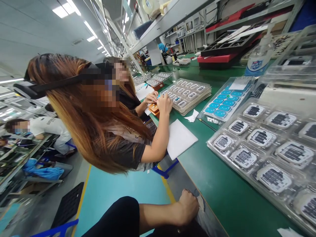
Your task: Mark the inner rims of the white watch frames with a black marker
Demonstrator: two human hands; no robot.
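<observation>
My left hand [189,206] is curled into a fist at the bottom middle, beside the front edge of the green table [204,171]. Nothing shows in its fingers, and their tips are turned out of sight. Greyish worn cloth [202,205] lies right beside the knuckles. My right hand is out of view. To the right of my left hand, on the table, a clear plastic tray [212,141] holds several pale rounded parts [261,136] with dark strips. Beyond it lies a sheet of blue stickers [224,103].
A co-worker [98,131] sits close on the left, hands [165,103] over a small orange tray [154,110]. White foam sheet [181,140], black pen-like stick [207,124], stacked trays [187,93] and a pump bottle [259,59] stand along the table. A shelf [170,21] hangs above.
</observation>
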